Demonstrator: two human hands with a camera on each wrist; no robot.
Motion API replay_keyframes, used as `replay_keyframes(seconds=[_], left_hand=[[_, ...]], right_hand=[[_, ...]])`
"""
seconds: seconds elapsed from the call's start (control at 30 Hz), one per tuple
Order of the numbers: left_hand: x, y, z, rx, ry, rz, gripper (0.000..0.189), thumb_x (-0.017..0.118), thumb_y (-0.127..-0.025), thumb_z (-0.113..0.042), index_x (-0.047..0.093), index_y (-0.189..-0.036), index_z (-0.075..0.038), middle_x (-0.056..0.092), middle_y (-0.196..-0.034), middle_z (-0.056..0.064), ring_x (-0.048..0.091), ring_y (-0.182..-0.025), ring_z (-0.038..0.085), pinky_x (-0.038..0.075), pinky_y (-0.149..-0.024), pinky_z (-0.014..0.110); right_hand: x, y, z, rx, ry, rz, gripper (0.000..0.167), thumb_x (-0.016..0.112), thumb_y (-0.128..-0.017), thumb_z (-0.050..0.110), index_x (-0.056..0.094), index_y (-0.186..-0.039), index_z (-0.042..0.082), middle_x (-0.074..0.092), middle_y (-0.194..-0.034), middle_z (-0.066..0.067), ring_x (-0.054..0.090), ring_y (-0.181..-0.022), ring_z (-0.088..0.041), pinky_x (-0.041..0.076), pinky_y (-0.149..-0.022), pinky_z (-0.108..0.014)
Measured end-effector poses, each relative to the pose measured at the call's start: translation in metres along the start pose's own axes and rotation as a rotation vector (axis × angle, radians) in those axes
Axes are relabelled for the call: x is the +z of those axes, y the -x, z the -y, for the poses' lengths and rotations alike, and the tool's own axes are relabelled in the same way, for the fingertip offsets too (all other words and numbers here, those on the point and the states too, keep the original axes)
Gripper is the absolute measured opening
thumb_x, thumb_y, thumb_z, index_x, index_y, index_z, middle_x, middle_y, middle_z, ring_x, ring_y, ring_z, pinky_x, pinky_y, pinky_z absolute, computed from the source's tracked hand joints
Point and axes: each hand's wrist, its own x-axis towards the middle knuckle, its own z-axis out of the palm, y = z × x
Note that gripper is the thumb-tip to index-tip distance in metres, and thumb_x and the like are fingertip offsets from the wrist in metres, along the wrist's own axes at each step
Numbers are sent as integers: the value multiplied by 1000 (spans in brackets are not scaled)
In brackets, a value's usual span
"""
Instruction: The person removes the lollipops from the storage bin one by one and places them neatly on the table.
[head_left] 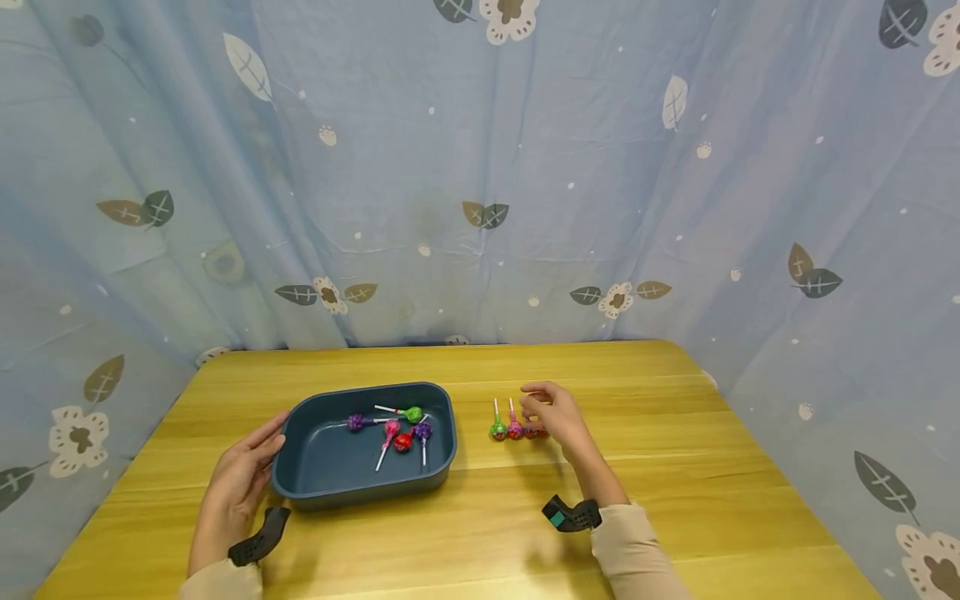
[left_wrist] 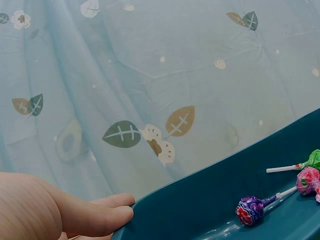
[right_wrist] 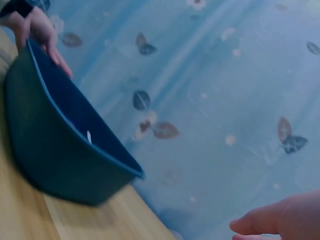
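Some lollipops (head_left: 530,432) part. hidden by R hand (head_left: 555,415); no. unclear.

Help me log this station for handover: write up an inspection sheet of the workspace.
Surface: yellow wood-grain table.
Job's things: dark blue tray with five lollipops inside; more lollipops in a row on the table, right of the tray, some partly hidden.
Clutter: nothing seen.
Hands: left hand touches the tray's left end; right hand is at the row's right part, grip unclear. Both wrists wear black straps.
Cables: nothing seen.
Surroundings: blue curtain with leaf and flower prints, behind the table and along both sides.
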Motion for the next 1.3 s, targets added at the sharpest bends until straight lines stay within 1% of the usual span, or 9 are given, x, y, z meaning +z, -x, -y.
replay_keyframes(seconds=[0.2, 0.27, 0.4, 0.43, 0.53, 0.7, 0.87, 1.03, 1.3], left_hand=[[-2, 0, 0, 31, -28, 14, 32, 58, -98, -11, 70, -117, -34, 66, -107, -19, 64, -94, 1, 53, -72, 17], [-2, 0, -1, 33, -21, 19, 32, 58, -98, -11, 70, -117, -34, 67, -107, -19, 64, -94, 1, 53, -73, 17], [-2, 0, -1, 28, -4, 22, 32, 58, -98, -10, 72, -113, -34, 67, -107, -17, 65, -94, 1, 53, -73, 18], [-2, 0, -1, 27, 2, 20, 32, 58, -98, -10, 73, -112, -34, 68, -107, -17, 65, -93, 1, 53, -72, 18], [-2, -1, -2, 22, 17, 13, 31, 58, -98, -9, 74, -110, -33, 68, -106, -16, 66, -92, 2, 53, -71, 17], [0, -1, -2, 11, 21, 0, 31, 58, -98, -10, 74, -109, -34, 68, -105, -16, 67, -89, 3, 54, -72, 18], [1, 0, -1, 11, 19, -1, 32, 58, -98, -9, 74, -108, -34, 68, -104, -17, 66, -89, 3, 54, -73, 18], [1, -1, 1, 16, 11, 2, 33, 58, -98, -8, 74, -110, -34, 68, -104, -16, 66, -91, 3, 54, -72, 18], [2, -1, 0, 7, 3, -13, 32, 59, -97, -10, 72, -115, -33, 68, -105, -17, 66, -91, 2, 54, -73, 19]], right_hand=[[28, -2, 10, -21, -79, 113, 33, 59, -97, 10, 56, -126, -5, 57, -109, -20, 60, -100, -41, 54, -81, -50], [38, -2, 14, -24, -91, 149, 33, 59, -97, 9, 56, -126, -5, 57, -108, -19, 62, -98, -38, 55, -81, -48], [58, -3, 21, -42, -107, 216, 31, 59, -96, 8, 57, -123, -7, 59, -106, -18, 63, -95, -37, 56, -77, -44], [63, -3, 23, -49, -113, 233, 30, 59, -96, 8, 57, -122, -8, 59, -105, -18, 63, -94, -38, 56, -78, -45], [78, -5, 29, -64, -104, 288, 32, 60, -96, 9, 57, -123, -9, 59, -105, -17, 63, -97, -41, 56, -79, -47], [103, -9, 39, -49, -62, 369, 33, 61, -97, 12, 57, -122, -8, 59, -105, -14, 60, -102, -44, 55, -81, -48], [123, -15, 41, -27, -12, 392, 29, 62, -96, 10, 59, -118, -8, 60, -100, -12, 62, -97, -42, 56, -78, -46], [140, -22, 40, -8, 54, 402, 24, 62, -95, 10, 62, -113, -6, 63, -95, -9, 65, -89, -34, 57, -74, -43], [163, -35, 31, 17, 203, 353, 9, 66, -93, 8, 66, -97, 1, 62, -84, -5, 66, -77, -25, 58, -64, -31]])
